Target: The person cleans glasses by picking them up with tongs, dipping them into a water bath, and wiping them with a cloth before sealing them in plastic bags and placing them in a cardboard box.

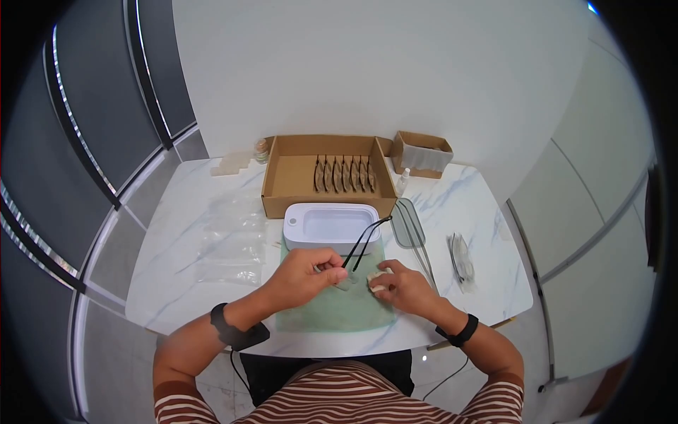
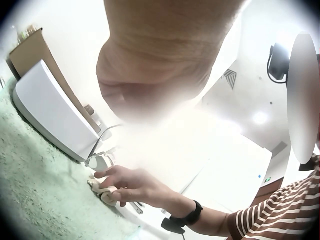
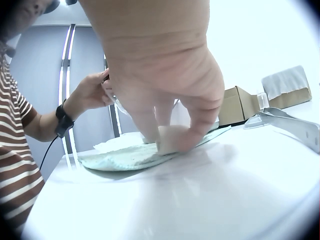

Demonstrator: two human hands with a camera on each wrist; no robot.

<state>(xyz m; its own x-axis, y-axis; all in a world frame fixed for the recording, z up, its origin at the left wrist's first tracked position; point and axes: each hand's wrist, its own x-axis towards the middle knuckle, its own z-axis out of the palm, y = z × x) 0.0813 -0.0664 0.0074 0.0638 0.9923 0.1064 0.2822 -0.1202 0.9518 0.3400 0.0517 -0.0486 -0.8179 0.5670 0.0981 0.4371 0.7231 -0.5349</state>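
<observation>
A person stands at a marbled surface point(image 1: 169, 283), with a strap and device on each wrist. Nearest the body, a pale green mat point(image 1: 332, 318) lies flat on the surface; both hands work above it.

The left hand point(image 1: 304, 275) is closed in a pinch on black-framed glasses point(image 1: 360, 242), gripping near the lens end; the temples extend up and away from the person. Whether the lenses touch the mat cannot be determined. The right hand point(image 1: 409, 290) is partly closed, thumb and bent fingers pinching a wadded cream cloth point(image 1: 376, 282) just beside the lenses.

Left of the mat lie clear plastic bags point(image 1: 233, 251); to the right, well apart, a bagged item point(image 1: 462, 261) with a dark curved edge.

Directly beyond the hands stands a white basin unit point(image 1: 318, 245), partly behind the temples. A grey rounded panel point(image 1: 401, 237) lies to its right.

Behind the basin, an open cardboard tray point(image 1: 293, 169) contains a row of wrapped dark-edged pieces point(image 1: 344, 177). A small bottle point(image 1: 403, 182) and a smaller carton point(image 1: 417, 172) stand at its right; a jar point(image 1: 261, 151) stands at its left.
</observation>
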